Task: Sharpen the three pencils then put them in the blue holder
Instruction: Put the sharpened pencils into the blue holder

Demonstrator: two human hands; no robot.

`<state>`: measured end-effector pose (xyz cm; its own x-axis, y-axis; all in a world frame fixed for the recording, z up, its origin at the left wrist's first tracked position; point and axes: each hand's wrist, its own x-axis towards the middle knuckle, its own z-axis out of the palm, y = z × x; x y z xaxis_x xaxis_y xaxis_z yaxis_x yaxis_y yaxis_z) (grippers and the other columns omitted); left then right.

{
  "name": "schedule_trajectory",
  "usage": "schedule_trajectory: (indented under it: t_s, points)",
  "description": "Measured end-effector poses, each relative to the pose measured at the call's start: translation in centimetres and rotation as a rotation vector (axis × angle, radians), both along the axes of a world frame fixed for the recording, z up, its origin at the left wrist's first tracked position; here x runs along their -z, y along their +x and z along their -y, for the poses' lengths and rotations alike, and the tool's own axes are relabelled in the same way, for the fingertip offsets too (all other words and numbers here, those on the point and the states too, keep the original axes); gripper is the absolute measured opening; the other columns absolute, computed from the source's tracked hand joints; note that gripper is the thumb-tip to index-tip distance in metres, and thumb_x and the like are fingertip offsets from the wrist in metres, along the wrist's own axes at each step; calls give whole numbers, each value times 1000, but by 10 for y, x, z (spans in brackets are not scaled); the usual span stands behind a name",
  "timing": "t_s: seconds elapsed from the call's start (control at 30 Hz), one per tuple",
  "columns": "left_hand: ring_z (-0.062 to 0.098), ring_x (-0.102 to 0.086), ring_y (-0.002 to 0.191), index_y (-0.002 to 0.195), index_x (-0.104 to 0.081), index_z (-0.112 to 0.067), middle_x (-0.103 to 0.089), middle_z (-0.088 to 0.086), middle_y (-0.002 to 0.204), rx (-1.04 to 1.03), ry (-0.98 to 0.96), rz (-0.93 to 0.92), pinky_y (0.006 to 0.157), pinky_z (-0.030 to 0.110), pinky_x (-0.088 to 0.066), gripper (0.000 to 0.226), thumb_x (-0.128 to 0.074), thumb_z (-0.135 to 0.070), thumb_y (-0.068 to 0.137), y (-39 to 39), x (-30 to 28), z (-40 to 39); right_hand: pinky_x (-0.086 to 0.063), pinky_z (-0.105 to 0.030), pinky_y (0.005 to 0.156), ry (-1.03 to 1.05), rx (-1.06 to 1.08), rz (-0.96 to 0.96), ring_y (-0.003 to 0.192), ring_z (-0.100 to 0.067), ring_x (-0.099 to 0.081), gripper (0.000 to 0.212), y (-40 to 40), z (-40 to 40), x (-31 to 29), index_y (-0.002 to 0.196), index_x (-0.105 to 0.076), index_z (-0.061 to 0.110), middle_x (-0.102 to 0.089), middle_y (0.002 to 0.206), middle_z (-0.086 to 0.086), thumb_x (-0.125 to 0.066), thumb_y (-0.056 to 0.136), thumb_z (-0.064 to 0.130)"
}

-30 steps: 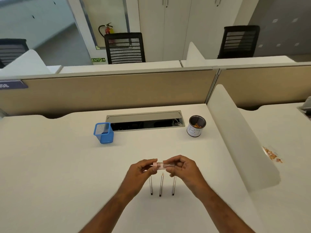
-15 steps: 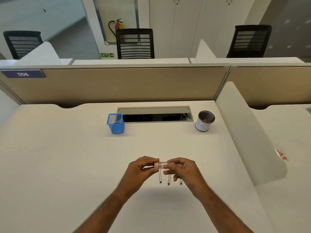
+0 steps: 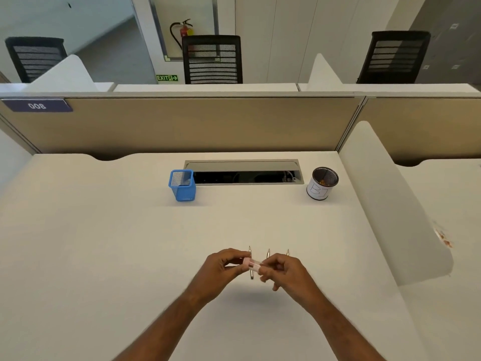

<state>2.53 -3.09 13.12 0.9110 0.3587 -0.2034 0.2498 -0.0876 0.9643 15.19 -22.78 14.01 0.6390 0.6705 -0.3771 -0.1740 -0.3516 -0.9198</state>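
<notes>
three pencils (image 3: 251, 261) lie on the desk (image 3: 104, 243) right under the hands, long axes running near to far (tips far). left hand (image 3: 221, 269) and right hand (image 3: 283, 272) both pinch the sharpener (image 3: 252, 264); the leftmost pencil seems nearest the left hand.

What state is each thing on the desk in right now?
Sharpener: held between both hands.
Left hand: pinching the sharpener.
Right hand: pinching the sharpener.
Three pencils: lying on the desk.
Blue holder: upright, no pencils.
White cup: upright.
</notes>
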Motion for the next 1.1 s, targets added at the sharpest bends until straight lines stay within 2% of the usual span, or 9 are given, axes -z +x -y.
schedule_trajectory:
  t_s: [0.13,0.3,0.37,0.43,0.53,0.63,0.73,0.93,1.1]
  points:
    - [11,-79,111,119,-82,-18,-85,-5,113,9,-18,-35,96,23,-61,21,-81,-16,98,7,10,14,-47,-18,69,-164,-128,313,87,-7,-68,16,7,17,14,94,-78,33,-75,95,14,-85,83,43]
    - [9,-79,106,120,-79,-19,-82,-7,114,-64,-2,-116,86,17,-61,24,-82,-19,97,23,18,28,-47,-12,69,-237,-101,420,85,-8,-70,13,20,33,35,93,-76,31,-72,93,10,-85,86,37]
    - [8,-74,96,111,-79,-19,-79,-6,109,-156,124,-171,78,10,-55,15,-80,-15,97,32,26,27,-52,-17,68,-303,5,433,79,-6,-71,10,29,43,47,88,-74,30,-73,90,9,-84,87,34]
    - [8,-67,84,103,-75,-21,-76,-6,99,-206,215,-250,72,11,-50,4,-75,-18,99,37,31,24,-58,-32,70,-406,137,448,72,-8,-70,14,39,54,57,82,-71,28,-73,82,8,-83,87,34]
    - [14,-61,74,99,-68,-21,-73,0,91,-200,246,-400,69,28,-49,6,-71,-26,99,46,43,21,-60,-39,69,-534,274,493,73,-14,-71,21,52,68,67,81,-67,26,-72,76,10,-82,85,40]
    - [21,-63,80,99,-64,-20,-69,-3,86,-172,319,-497,73,34,-51,15,-70,-33,97,55,52,19,-57,-36,65,-595,333,494,72,-16,-69,25,60,76,73,77,-63,26,-71,73,11,-79,87,43]
    - [26,-71,95,101,-63,-20,-74,-1,97,-148,382,-542,84,38,-58,24,-71,-42,97,67,59,18,-55,-36,63,-625,345,490,72,-19,-67,27,65,79,79,74,-60,25,-69,72,9,-78,89,41]
    - [32,-70,109,113,-65,-11,-74,7,113,-36,540,-629,93,38,-54,38,-69,-46,100,84,63,21,-41,-31,59,-631,313,489,71,-16,-63,30,67,74,83,74,-55,27,-65,73,8,-75,91,41]
    - [38,-71,116,120,-65,-6,-73,15,125,33,639,-702,95,39,-56,31,-60,-33,105,90,59,22,-54,-36,69,-651,291,467,78,-19,-67,26,69,75,83,80,-61,28,-68,77,10,-76,90,47]
